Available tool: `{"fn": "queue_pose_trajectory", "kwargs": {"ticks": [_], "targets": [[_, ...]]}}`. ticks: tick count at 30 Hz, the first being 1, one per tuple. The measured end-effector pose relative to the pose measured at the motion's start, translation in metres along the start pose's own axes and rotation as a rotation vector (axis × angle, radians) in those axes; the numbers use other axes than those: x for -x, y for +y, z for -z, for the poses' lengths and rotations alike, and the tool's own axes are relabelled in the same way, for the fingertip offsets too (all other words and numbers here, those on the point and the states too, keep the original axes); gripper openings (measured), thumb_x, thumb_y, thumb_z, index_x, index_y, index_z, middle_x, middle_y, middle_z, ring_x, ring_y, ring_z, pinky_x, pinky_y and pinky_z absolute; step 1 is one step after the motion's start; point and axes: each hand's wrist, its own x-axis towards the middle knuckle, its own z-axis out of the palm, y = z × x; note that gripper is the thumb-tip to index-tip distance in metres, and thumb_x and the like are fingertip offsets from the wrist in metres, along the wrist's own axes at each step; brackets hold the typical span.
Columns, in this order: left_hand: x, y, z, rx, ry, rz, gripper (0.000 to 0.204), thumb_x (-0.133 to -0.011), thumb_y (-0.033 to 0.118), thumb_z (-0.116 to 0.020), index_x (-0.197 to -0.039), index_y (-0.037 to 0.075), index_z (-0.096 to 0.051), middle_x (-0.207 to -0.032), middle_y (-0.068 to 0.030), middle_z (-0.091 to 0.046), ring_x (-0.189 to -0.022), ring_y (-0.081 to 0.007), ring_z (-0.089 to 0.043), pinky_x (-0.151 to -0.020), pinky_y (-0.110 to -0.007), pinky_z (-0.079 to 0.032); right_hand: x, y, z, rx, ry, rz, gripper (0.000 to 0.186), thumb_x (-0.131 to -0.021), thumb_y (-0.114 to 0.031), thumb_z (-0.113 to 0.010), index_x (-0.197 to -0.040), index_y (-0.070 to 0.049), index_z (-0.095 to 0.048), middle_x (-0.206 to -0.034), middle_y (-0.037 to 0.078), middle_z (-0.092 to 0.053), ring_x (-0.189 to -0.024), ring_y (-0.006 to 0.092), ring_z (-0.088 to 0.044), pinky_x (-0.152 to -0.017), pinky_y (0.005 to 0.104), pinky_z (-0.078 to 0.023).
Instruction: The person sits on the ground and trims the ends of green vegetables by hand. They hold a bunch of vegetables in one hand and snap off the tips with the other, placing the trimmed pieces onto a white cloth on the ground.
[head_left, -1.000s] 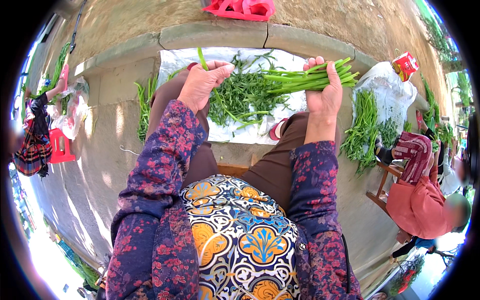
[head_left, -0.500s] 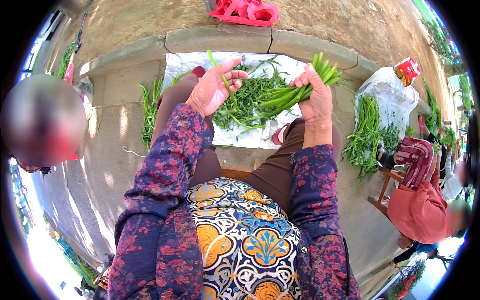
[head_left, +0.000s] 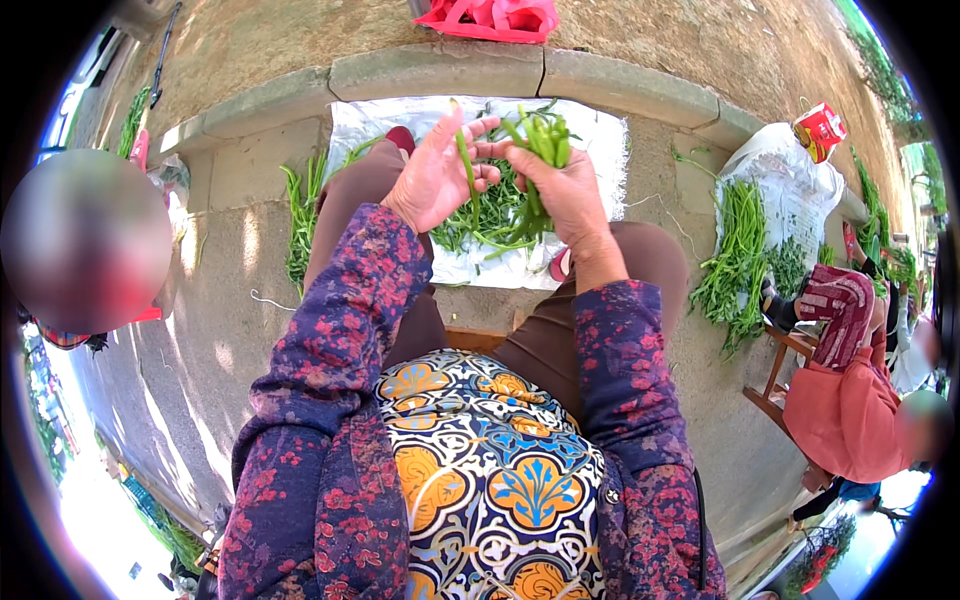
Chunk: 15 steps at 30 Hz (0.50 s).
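Note:
My left hand (head_left: 432, 178), palm turned up, holds a single green stalk (head_left: 466, 160) against its fingers. Close beside it, my right hand (head_left: 568, 195) grips a bunch of green vegetable stems (head_left: 545, 138), their thick ends upward and the rest hanging below the fist. The fingertips of both hands nearly meet, and I cannot tell whether they touch. Below them, a heap of loose green leaves (head_left: 492, 218) lies on a white sheet (head_left: 608, 125) spread on the ground between my feet. My hands hide part of that heap.
More green stalks (head_left: 300, 225) lie left of my leg. At right, a large heap of greens (head_left: 735, 260) rests beside a white sack (head_left: 790, 170) and a red container (head_left: 819, 132). A pink bag (head_left: 490, 18) sits beyond the stone kerb (head_left: 435, 75). People sit on both sides.
My right hand has moved left with the bunch, which has turned more upright, and is now beside my left hand. The left hand has shifted slightly, still with its stalk.

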Motion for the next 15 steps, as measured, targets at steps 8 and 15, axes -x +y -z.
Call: {"fn": "queue_pose_trajectory", "kwargs": {"ticks": [8, 15], "targets": [[-0.004, -0.02, -0.005, -0.28, -0.021, 0.047, 0.051, -0.09, 0.063, -0.04, -0.114, 0.02, -0.05, -0.098, 0.0085, -0.053, -0.083, -0.0054, -0.046, -0.069, -0.023, -0.035, -0.007, 0.041, -0.018, 0.223, 0.077, 0.021, 0.016, -0.082, -0.015, -0.068, -0.079, 0.0, -0.064, -0.062, 0.002, -0.059, -0.05, 0.0096, -0.054, -0.046, 0.025, -0.043], [-0.004, -0.031, -0.002, -0.247, 0.007, 0.125, 0.057, -0.088, 0.068, -0.037, -0.116, 0.02, -0.05, -0.1, 0.008, -0.052, -0.085, -0.006, -0.045, -0.067, -0.023, -0.034, -0.004, 0.04, -0.021, 0.04, 0.11, -0.031, 0.017, -0.081, -0.018, -0.07, -0.08, -0.002, -0.063, -0.065, 0.001, -0.058, -0.051, 0.0082, -0.052, -0.043, 0.0263, -0.041]]}}
